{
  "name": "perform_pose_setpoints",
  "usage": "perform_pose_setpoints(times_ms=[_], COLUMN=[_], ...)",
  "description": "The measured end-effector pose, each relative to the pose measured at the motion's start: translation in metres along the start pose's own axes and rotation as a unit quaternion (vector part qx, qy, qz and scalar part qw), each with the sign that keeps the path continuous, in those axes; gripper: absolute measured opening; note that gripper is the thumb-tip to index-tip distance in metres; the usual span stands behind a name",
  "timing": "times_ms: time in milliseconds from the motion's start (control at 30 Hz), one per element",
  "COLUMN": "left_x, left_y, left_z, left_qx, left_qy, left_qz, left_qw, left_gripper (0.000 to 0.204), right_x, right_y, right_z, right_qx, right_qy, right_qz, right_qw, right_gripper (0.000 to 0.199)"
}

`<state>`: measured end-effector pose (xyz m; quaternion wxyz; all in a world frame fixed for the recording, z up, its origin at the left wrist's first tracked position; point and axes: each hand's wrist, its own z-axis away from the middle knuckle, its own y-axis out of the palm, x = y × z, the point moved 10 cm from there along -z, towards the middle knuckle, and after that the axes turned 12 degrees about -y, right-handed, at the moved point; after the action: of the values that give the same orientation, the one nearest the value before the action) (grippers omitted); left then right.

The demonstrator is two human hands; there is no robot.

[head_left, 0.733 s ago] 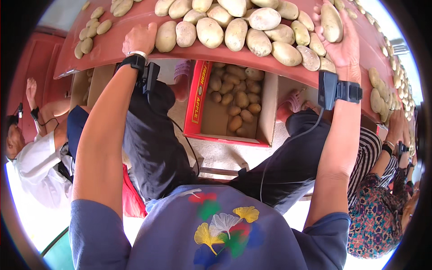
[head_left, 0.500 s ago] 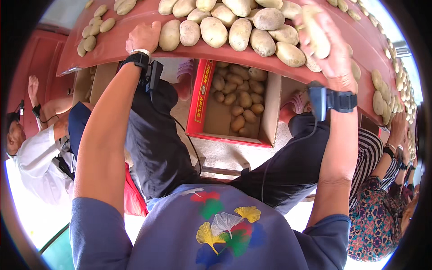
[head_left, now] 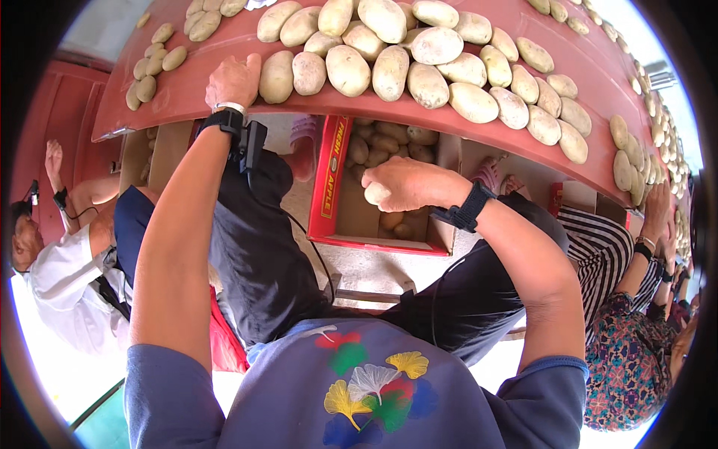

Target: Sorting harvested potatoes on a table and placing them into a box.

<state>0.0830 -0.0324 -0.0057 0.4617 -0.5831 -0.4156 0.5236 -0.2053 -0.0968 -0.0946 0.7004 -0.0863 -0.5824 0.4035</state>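
Note:
My right hand [head_left: 407,183] is closed around a pale potato [head_left: 376,194] and hovers over the open cardboard box [head_left: 333,187] with red sides, which holds several potatoes. My left hand [head_left: 233,80] rests on the red conveyor trough [head_left: 187,93], its fingers touching the surface beside a large potato [head_left: 277,76]. Many more potatoes lie in rows along the trough above both hands. Both wrists wear black bands, and a cable runs down from the left one.
A person in a white shirt [head_left: 56,280] sits at my left with an arm raised. At my right, people in striped [head_left: 609,258] and floral [head_left: 636,359] clothes reach up to the trough. A second box edge [head_left: 557,198] shows beside them.
My right hand came down off the trough with a potato and now holds it over the box. My left hand stayed on the trough.

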Motion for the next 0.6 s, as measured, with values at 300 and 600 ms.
perform_pose_setpoints(times_ms=[300, 600], left_x=[-0.002, -0.002], left_y=[0.004, 0.003], left_z=[-0.002, -0.002], left_qx=[0.011, 0.009], left_qy=[0.015, 0.004], left_qz=[-0.013, -0.009], left_qw=[1.000, 1.000], left_gripper=[0.057, 0.058], right_x=[0.041, 0.049], right_y=[-0.146, -0.205], right_z=[0.055, 0.095], right_qx=[-0.426, -0.523], right_qy=[-0.151, -0.060], right_qz=[-0.002, 0.272], right_qw=[0.892, 0.806], right_gripper=[0.014, 0.037])
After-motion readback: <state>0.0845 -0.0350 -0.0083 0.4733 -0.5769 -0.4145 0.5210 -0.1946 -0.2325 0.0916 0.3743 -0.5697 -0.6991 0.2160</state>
